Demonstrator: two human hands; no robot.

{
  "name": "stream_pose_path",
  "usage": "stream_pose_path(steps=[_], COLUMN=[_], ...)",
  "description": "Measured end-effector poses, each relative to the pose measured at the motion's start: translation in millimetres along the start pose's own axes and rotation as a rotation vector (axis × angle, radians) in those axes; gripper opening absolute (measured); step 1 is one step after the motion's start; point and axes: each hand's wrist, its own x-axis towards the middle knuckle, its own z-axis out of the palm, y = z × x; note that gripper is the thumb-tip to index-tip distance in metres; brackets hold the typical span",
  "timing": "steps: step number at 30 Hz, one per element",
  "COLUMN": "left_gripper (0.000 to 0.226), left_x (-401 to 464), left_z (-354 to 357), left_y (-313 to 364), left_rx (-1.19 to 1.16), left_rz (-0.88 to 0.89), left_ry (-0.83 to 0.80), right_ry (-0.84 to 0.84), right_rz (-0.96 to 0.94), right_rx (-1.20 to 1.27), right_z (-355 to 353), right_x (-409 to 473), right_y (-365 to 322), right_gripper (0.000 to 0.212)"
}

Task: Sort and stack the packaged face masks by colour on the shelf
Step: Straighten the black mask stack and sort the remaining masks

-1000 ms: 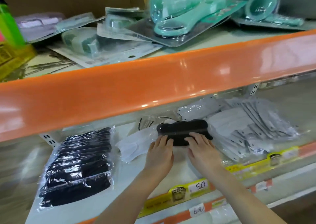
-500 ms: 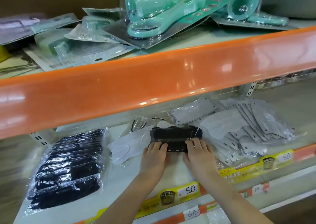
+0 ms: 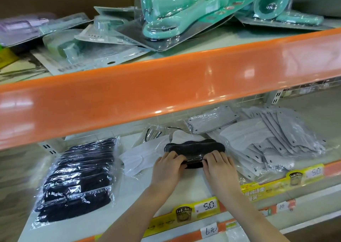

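Both hands, left hand (image 3: 168, 165) and right hand (image 3: 217, 165), fingers curled gripping black mask pack (image 3: 194, 149), mid-shelf. Black stack (image 3: 77, 175) built far left; grey packs (image 3: 276, 140) fanned right, white packs (image 3: 140, 157) loose — sorting roughly halfway.

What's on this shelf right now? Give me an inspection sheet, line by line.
Surface: pale lower shelf with yellow price strips along its front edge.
Job's things: black mask stack at left; grey mask pile fanned at right; loose white mask and black mask pack in the middle.
Clutter: teal blister-packed goods on the upper shelf.
Grippers: left hand and right hand both grip the black mask pack's near edge.
Cables: nothing seen.
Surroundings: orange shelf beam overhead.
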Motion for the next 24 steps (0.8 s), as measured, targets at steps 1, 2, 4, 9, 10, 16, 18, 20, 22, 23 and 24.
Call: stream_pose_path(steps=[1,2,4,9,10,16,18,20,22,23,24], left_gripper=[0.018,0.012,0.011,0.023,0.023,0.004,0.007,0.008,0.015,0.017,0.019], left_x=[2,4,8,11,10,-2,-7,-12,-15,-18,-21], left_z=[-4,-6,-7,-17,-18,-26,-30,-37,-47,-53,-59], left_y=[2,1,-1,-4,-5,-19,-27,-35,-44,-50,-55], left_rx=[-0.005,0.002,0.013,0.044,0.049,0.107,0.122,0.129,0.137,0.148,0.160], left_rz=[0.008,0.023,0.043,0.141,0.149,0.142,0.129,0.130,0.141,0.144,0.141], left_ry=[0.003,0.027,0.078,0.212,0.228,0.248,0.264,0.336,0.434,0.474,0.502], right_ry=[0.007,0.009,-0.011,0.018,0.037,0.101,0.114,0.104,0.096,0.098,0.103], right_rz=[0.003,-0.002,-0.004,0.010,0.013,0.044,0.042,0.039,0.016,-0.007,-0.030], right_rx=[0.014,0.027,0.048,0.099,0.120,0.234,0.275,0.287,0.249,0.231,0.223], right_z=[-1,-3,-4,-1,-2,-9,-10,-11,-14,-15,-16], right_x=[0,1,1,2,3,11,18,25,32,35,38], right_y=[0,0,1,1,1,-10,-18,-29,-41,-46,-52], right_gripper=[0.025,0.018,0.011,0.010,0.004,0.013,0.021,0.022,0.023,0.022,0.018])
